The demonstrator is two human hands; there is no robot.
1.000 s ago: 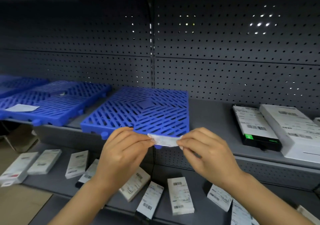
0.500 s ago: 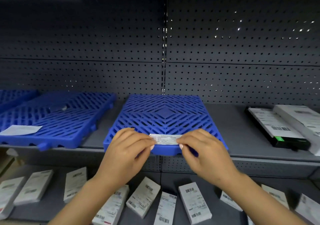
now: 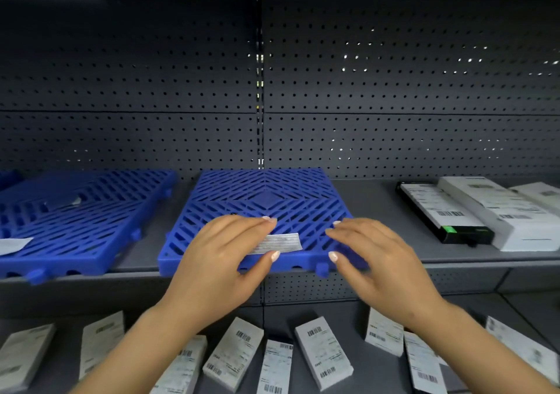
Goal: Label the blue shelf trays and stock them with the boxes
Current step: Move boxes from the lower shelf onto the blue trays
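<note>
Blue tray (image 3: 263, 208) bears a label (image 3: 280, 243) under the left hand (image 3: 225, 258), fingers flat; right hand (image 3: 375, 257) hovers, grip released.

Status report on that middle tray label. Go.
Left hand open, fingers on label. Right hand open, off the label. Label lies on middle blue tray, front edge. No boxes on it yet.

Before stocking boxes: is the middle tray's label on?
On: the label lies flat at the middle tray front edge, under the left hand.
</note>
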